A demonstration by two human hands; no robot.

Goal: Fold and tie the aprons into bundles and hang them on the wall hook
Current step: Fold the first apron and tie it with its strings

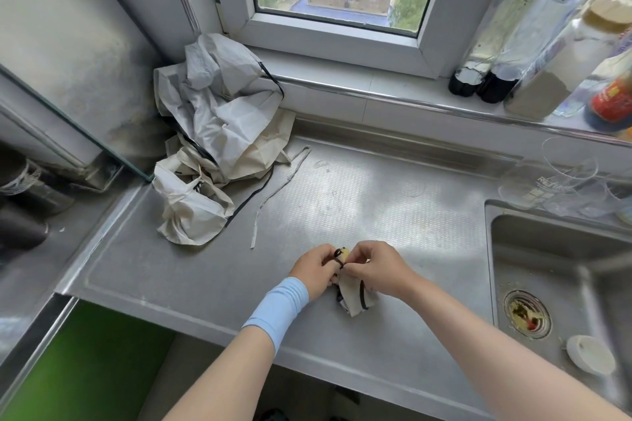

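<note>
A small folded cream apron bundle [354, 299] with black trim lies on the steel counter near its front edge. My left hand [313, 270] and my right hand [374, 268] are curled over its top end. A black strap [338, 258] loops around a finger of my left hand, and my right hand pinches the bundle beside it. A heap of loose grey and cream aprons [219, 133] lies crumpled at the back left corner, with long ties [277, 191] trailing onto the counter. No wall hook is in view.
The steel counter [376, 202] runs under a window. A sink [561, 270] with a drain strainer sits at the right, a white lid [590, 354] on its front rim. Bottles [513, 55] stand on the sill, clear glasses [561, 178] behind the sink, a glass panel [68, 79] at left.
</note>
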